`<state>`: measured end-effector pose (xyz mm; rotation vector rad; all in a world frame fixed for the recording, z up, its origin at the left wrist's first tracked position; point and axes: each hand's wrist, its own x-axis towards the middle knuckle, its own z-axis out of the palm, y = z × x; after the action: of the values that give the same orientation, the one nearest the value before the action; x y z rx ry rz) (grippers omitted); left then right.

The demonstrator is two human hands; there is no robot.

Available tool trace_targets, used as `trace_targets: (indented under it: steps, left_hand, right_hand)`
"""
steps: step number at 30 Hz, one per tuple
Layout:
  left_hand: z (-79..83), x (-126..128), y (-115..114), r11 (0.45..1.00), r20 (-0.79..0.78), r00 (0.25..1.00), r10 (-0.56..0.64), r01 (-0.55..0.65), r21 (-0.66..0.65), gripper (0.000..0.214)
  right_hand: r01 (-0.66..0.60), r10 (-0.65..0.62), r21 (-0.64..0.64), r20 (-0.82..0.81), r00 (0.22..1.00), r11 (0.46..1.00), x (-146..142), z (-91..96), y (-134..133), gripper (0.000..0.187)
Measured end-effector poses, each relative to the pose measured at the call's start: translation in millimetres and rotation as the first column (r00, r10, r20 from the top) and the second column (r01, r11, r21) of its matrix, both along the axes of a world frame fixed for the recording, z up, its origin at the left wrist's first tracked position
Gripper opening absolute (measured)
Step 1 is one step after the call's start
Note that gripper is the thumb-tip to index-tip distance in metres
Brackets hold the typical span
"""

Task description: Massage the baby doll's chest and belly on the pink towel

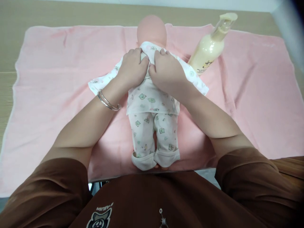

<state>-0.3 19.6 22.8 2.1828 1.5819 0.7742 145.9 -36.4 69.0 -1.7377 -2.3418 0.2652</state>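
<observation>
A baby doll [152, 31] with a smooth, bare head lies lengthwise in front of me, its head at the far end. No face shows on it. It wears a white baby shirt [152, 98] with small green animal prints, and matching trousers [142, 133] with folded cuffs. My left hand [135, 66] rests on the upper left of the shirt, its fingers curled into the cloth near the collar. Opposite it, my right hand [167, 69] is bent over the cloth the same way. Both thumbs point inward, close together; the fingertips are partly hidden.
Under the doll spreads a pink blanket [59, 72] on a wooden table [95, 14]. A cream-coloured pump bottle [209, 50] stands right of the doll, close to the shirt's right sleeve. The blanket's near edge meets my brown top.
</observation>
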Motion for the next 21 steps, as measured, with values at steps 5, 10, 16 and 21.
trace_targets:
  steps: [5,10,16,21]
  left_hand:
    - [8.1,7.1,-21.1,0.994,-0.105,0.993,0.054,-0.043,0.103,0.029]
    - [20.8,14.6,-47.6,0.984,-0.187,0.982,0.012,0.021,0.175,0.025]
    - [20.4,1.1,-20.9,0.999,-0.061,0.998,0.021,-0.019,0.032,0.021]
    - [10.5,-5.0,-6.3,1.0,-0.022,0.999,0.027,-0.027,0.002,0.024]
  right_hand:
    - [0.06,-0.057,0.063,-0.043,0.997,0.996,21.0,-14.6,27.6,0.059]
    - [0.063,-0.062,0.029,-0.026,0.998,0.998,30.3,-18.0,39.0,0.066]
    - [0.11,-0.117,0.101,0.069,0.991,0.989,9.3,-5.0,7.7,0.058]
    - [0.042,-0.051,0.149,0.057,0.997,0.988,-5.7,-6.9,-11.4,0.052]
